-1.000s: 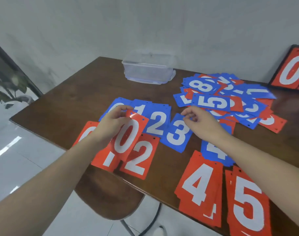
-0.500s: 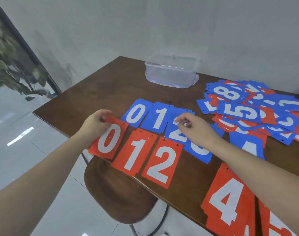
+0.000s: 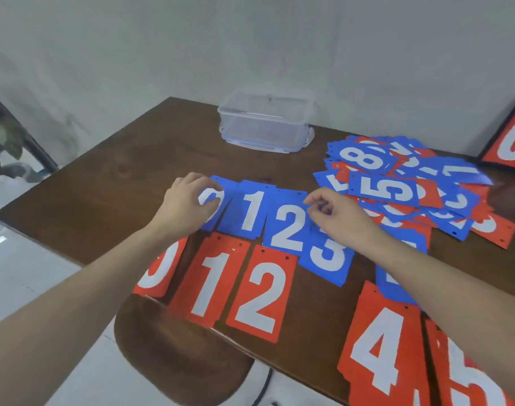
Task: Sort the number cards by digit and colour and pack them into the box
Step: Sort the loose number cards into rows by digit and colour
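Sorted number cards lie in two rows on the brown table [image 3: 127, 183]. The back row holds blue 0 [image 3: 224, 197], blue 1 [image 3: 252, 210], blue 2 [image 3: 287, 227] and blue 3 [image 3: 328, 256]. Red 0 [image 3: 159, 268], red 1 [image 3: 211, 282], red 2 [image 3: 262, 297], red 4 [image 3: 379, 347] and red 5 [image 3: 467, 376] lie in front. My left hand [image 3: 189, 203] grips the blue 0 card at its top edge. My right hand [image 3: 335, 213] hovers with loosely curled fingers over the blue 2 and 3 and holds nothing I can see. The clear plastic box [image 3: 265, 124] stands open at the back.
A mixed pile of blue and red cards [image 3: 402, 183] covers the table's right side. My right forearm partly hides a blue card [image 3: 397, 276]. A framed red 0 [image 3: 511, 142] leans on the wall at far right. A brown chair seat [image 3: 177, 361] sits below the front edge.
My left hand has let go of the red 0 card in the front row and moved back onto the blue 0 card. My right hand has kept its place.
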Motion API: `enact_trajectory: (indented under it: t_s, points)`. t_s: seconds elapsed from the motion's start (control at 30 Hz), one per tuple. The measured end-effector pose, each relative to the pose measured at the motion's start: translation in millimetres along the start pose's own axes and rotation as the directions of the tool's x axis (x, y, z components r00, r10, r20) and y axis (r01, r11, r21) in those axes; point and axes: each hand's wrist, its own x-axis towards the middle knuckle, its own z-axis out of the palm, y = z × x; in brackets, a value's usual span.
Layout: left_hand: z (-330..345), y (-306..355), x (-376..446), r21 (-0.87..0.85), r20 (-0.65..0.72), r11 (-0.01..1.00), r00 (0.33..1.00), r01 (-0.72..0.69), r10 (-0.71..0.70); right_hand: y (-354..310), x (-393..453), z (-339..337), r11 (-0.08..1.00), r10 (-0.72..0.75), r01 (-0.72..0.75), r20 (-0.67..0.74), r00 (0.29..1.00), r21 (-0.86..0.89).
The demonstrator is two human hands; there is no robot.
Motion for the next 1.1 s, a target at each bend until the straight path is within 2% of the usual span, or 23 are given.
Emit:
enact_trajectory:
  t_s: [0.2,0.3,0.5,0.6,0.7,0.8,0.9,1.1]
  points:
    - [58.2,68.1,47.2,-0.091,0.083,0.973,0.973,-0.210,0.217,45.1,-21.5,-54.3,0.993,0.105,-0.097,-0.155,0.982,0.060]
    - [90.0,102.3,68.8,-0.124,0.113,0.950,0.947,-0.286,0.300,68.5,-33.6,-82.3,0.985,0.171,-0.169,-0.205,0.964,0.028]
    - [140.8,168.1,103.8,-0.202,0.233,0.928,0.905,-0.312,0.355,111.0,-50.8,-121.4,0.967,0.240,-0.255,-0.322,0.916,-0.004]
    - [158.1,186.6,115.5,-0.174,0.252,0.903,0.869,-0.393,0.426,127.6,-51.3,-132.8,0.964,0.245,-0.267,-0.369,0.896,-0.008]
    - [173.5,182.9,128.1,-0.111,0.310,0.858,0.803,-0.501,0.509,138.7,-44.8,-140.5,0.958,0.243,-0.283,-0.407,0.880,-0.040]
    - [184.8,170.8,136.7,-0.074,0.360,0.857,0.788,-0.511,0.500,144.5,-29.1,-148.6,0.959,0.224,-0.276,-0.415,0.882,-0.069]
    - [188.8,167.2,137.8,-0.075,0.336,0.869,0.808,-0.490,0.484,144.8,-1.0,-156.2,0.960,0.161,-0.237,-0.406,0.900,-0.146]
    - [189.7,165.1,135.5,-0.109,0.244,0.858,0.823,-0.502,0.512,138.3,73.2,-150.7,0.942,0.074,-0.165,-0.298,0.952,-0.292]
